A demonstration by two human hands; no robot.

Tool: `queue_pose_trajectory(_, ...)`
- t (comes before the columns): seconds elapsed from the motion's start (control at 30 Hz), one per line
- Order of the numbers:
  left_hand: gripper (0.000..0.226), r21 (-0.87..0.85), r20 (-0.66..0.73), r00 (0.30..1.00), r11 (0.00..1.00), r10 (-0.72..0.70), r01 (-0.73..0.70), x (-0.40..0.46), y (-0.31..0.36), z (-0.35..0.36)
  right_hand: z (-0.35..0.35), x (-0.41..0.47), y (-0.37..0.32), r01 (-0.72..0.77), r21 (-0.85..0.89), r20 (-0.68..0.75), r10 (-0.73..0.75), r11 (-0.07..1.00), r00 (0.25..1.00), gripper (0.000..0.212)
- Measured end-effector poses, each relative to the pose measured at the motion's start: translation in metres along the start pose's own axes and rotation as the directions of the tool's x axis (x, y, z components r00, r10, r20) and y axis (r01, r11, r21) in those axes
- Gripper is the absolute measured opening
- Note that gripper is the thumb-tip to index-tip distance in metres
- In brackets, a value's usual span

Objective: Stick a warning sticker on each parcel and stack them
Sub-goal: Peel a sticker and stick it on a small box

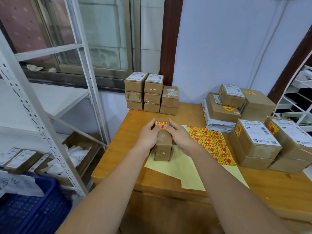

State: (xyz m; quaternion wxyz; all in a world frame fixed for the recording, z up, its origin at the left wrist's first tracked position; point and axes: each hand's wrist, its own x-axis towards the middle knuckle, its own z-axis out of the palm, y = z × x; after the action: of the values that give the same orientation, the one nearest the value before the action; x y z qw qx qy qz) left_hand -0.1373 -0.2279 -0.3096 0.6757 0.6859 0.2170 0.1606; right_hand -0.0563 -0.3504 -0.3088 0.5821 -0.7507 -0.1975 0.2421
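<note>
Pressing down a red-and-yellow warning sticker (161, 124) is the step in hand: both hands are working on one small brown parcel (163, 144) that is lying lengthwise on the wooden surface (128, 142), partly over a pale yellow backing sheet (170, 168). The left hand (149, 135) is wrapping round the parcel's left side, its thumb lying on the lower edge of the sticker, and the right hand (177, 135) is curling round the right side, its thumb meeting the other on the same edge. The sticker is sitting at the far end of the parcel's top face, its upper part showing flat; its lower part is hidden under the thumbs, so I cannot tell whether it is fully stuck.

Just to the right, a sheet of unused stickers (212, 142) is lying on the surface. Beyond it, already labelled parcels (256, 142) are standing in stacks, while plain boxes (152, 93) are piled at the far edge below the window.

Judging from this, the sticking is nearly done. The next move probably calls for smoothing the lower edge outward, then lifting the parcel with a firm two-sided grip and carrying it right, over the sticker sheet, setting it squarely on a labelled stack so that nothing is tipping.
</note>
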Motion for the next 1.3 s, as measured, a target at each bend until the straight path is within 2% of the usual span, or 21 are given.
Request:
queue_pose_trajectory(0.17,0.054,-0.011,-0.012,1.000,1.000,0.008,-0.008,0.000,-0.001,0.000,-0.007,-0.001,-0.003,-0.040,0.100,0.073,0.032,0.994,0.997,0.061)
queue_pose_trajectory(0.27,0.053,-0.022,-0.012,1.000,1.000,-0.004,0.004,-0.001,-0.001,0.000,-0.008,-0.001,-0.005,-0.076,0.109,0.061,0.070,0.991,0.996,0.060)
queue_pose_trajectory(0.4,0.056,-0.052,0.010,1.000,0.998,-0.026,0.026,-0.005,0.002,-0.001,0.000,0.001,-0.014,-0.082,-0.036,-0.014,0.082,0.996,0.997,0.056)
queue_pose_trajectory(0.5,0.057,-0.035,0.022,1.000,0.999,-0.013,0.014,-0.006,0.004,-0.002,0.004,0.005,-0.019,-0.045,-0.137,-0.068,0.036,0.990,0.997,0.055)
queue_pose_trajectory(0.6,0.057,-0.021,0.027,1.000,1.000,-0.014,0.014,-0.006,0.003,-0.003,0.007,0.011,-0.016,-0.030,-0.208,-0.113,0.007,0.978,0.994,0.067)
queue_pose_trajectory(0.63,0.057,-0.024,0.026,1.000,1.000,-0.013,0.013,-0.005,0.002,-0.004,0.008,0.014,-0.014,-0.026,-0.226,-0.130,-0.003,0.974,0.991,0.064)
queue_pose_trajectory(0.97,0.057,-0.078,0.020,0.999,0.997,-0.026,0.027,-0.003,0.000,-0.002,0.006,0.025,-0.018,-0.068,-0.253,-0.197,0.017,0.965,0.980,0.028)
queue_pose_trajectory(1.2,0.056,-0.071,0.014,1.000,0.997,-0.027,0.028,-0.005,0.000,-0.002,0.007,0.032,-0.017,-0.067,-0.301,-0.234,-0.006,0.951,0.972,0.032)
queue_pose_trajectory(1.3,0.055,-0.080,0.009,1.000,0.997,-0.023,0.024,-0.006,0.001,-0.002,0.007,0.033,-0.019,-0.054,-0.401,-0.241,-0.049,0.915,0.969,0.032)
